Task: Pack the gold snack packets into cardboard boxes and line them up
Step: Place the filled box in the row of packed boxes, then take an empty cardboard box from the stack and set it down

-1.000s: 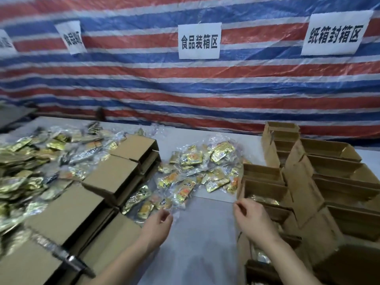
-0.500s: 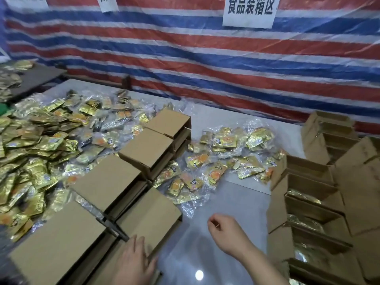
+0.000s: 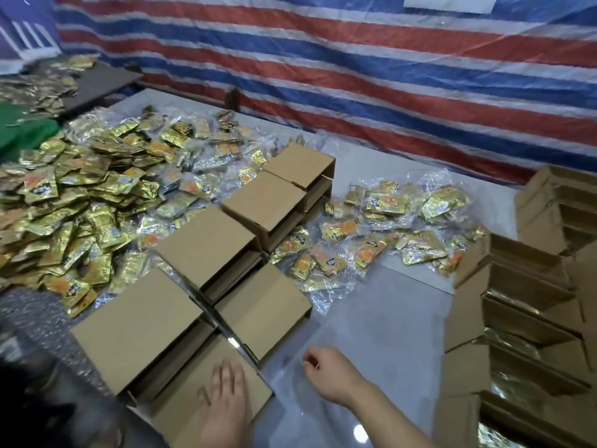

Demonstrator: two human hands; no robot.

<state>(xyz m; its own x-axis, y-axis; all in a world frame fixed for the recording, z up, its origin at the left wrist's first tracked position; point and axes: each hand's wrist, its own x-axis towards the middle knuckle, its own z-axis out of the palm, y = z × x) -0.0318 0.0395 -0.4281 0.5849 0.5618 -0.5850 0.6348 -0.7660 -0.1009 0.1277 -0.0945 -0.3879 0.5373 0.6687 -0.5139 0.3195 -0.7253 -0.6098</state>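
Evidently, the left hand (image 3: 226, 397) lay flat, fingers straight and spread, on the top face of the nearest cardboard box (image 3: 206, 399) at the near edge of the table (image 3: 381, 321). It clasped nothing; the pressing contact probably served to steady or slide that box. The right hand (image 3: 326, 371) hovered just to the right of it over bare tabletop, fingers loosely curled with thumb and forefinger close together. Whether it pinched a scrap of clear film could not be determined.

The closed boxes (image 3: 206, 244) ran in a diagonal file from near left toward far centre, sides touching, apparently so that finished units stayed grouped and countable. A thin, shiny strip, perhaps tape or a blade (image 3: 223, 324), lay across the seam between the near boxes.

The gold snack packets (image 3: 80, 202) formed a large heap on the left, against the file of boxes, within reach of the left arm. A smaller batch of packets (image 3: 384, 234), partly in clear wrap, lay at centre right, between the file and the open boxes (image 3: 517, 286). Those open boxes stood in a stepped row on the right with mouths upward, several showing gold contents, which suggested they were staged for filling.

A striped tarpaulin (image 3: 355, 76) formed the far backdrop.
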